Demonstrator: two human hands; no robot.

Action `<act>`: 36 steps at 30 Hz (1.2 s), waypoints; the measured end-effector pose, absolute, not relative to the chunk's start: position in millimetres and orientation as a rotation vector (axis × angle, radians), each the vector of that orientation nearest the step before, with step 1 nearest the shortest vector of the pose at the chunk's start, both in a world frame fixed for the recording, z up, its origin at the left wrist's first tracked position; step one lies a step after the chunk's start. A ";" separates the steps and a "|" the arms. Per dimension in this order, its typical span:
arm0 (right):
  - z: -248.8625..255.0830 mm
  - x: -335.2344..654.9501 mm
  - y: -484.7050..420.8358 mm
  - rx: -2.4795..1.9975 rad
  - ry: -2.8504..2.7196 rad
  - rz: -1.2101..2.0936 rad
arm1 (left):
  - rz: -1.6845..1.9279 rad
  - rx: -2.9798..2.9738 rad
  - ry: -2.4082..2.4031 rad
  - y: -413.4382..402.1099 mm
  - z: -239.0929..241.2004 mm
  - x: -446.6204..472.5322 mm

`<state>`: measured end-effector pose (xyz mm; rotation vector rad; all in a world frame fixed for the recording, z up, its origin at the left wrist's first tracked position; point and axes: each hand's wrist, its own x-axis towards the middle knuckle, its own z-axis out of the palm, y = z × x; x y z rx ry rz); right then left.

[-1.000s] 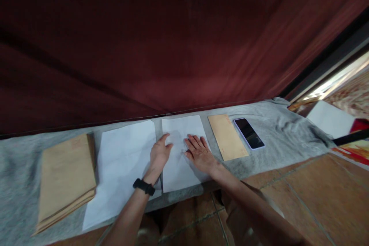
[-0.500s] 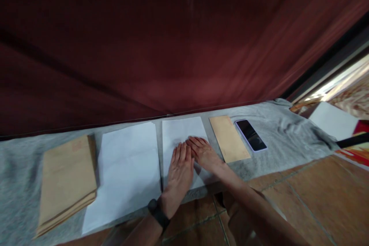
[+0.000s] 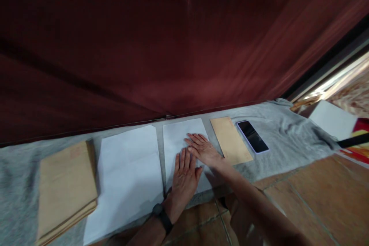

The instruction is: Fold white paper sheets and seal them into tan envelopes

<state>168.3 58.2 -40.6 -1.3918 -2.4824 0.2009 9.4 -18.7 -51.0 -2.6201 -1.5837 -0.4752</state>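
My left hand (image 3: 184, 175) lies flat, fingers stretched out, on the near half of a white sheet of paper (image 3: 180, 132). A black watch (image 3: 163, 215) is on that wrist. My right hand (image 3: 204, 148) rests flat on the same sheet, just beyond and to the right of the left hand, its fingers pointing left. Neither hand holds anything. The sheet lies on a grey cloth (image 3: 276, 130) that covers a low ledge.
A larger stack of white paper (image 3: 127, 173) lies to the left, and a pile of brown envelopes (image 3: 66, 184) beyond it. One brown envelope (image 3: 230, 138) and a dark phone (image 3: 253, 136) lie to the right. A dark red curtain (image 3: 173, 38) hangs behind. Tiled floor (image 3: 311, 196) in front.
My left hand has slid from the sheet's left edge to its near middle and now lies flat. My right hand has stayed on the sheet.
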 end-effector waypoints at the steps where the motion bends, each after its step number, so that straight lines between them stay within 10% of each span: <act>1: -42.0 169.0 62.7 -1.433 -2.466 0.163 | -0.478 -2.616 -1.586 -18.6 -50.3 9.2; 36: -54.1 152.0 -3.7 -1.547 -2.234 0.087 | -0.355 -2.447 -2.046 68.1 -36.3 -0.2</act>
